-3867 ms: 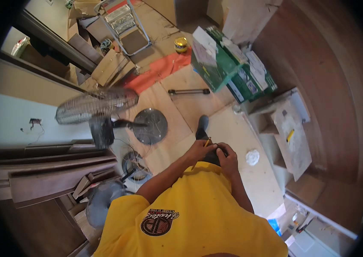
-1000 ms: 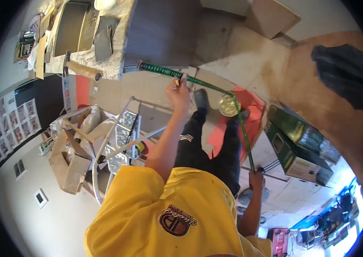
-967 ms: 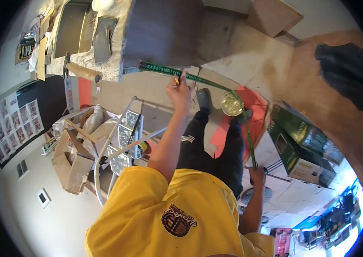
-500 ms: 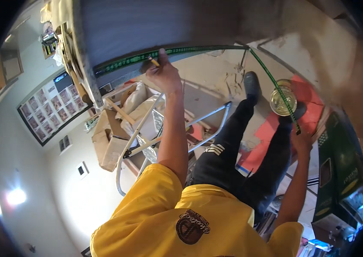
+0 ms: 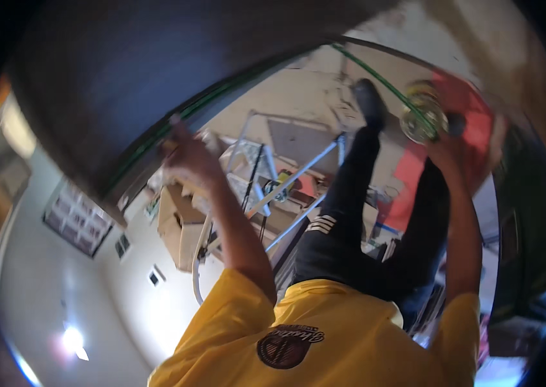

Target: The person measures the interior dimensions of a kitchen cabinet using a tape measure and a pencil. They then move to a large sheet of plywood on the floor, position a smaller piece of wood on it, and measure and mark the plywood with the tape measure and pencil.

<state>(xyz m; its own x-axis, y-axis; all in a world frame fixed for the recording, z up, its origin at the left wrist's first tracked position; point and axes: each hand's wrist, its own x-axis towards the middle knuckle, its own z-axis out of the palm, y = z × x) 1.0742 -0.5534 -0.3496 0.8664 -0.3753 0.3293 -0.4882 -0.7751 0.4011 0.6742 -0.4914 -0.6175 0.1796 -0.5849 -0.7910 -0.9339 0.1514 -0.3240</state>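
head, tape (image 5: pixel 379 77) along panel (image 5: pixel 157 58), pale wall (image 5: pixel 125 290)

One fisheye camera on the wearer's head looks steeply down over the yellow shirt (image 5: pixel 357 335), which fills the lower centre at very close range. The view runs past the trousers (image 5: pixel 331 255) to the floor (image 5: pixel 286 97) beyond, with the left hand (image 5: pixel 189 158) left of centre and the right hand (image 5: pixel 444 151) at upper right, both within arm's length. A wall (image 5: pixel 41 264) curves along the lower left; black rounds the frame's corners.
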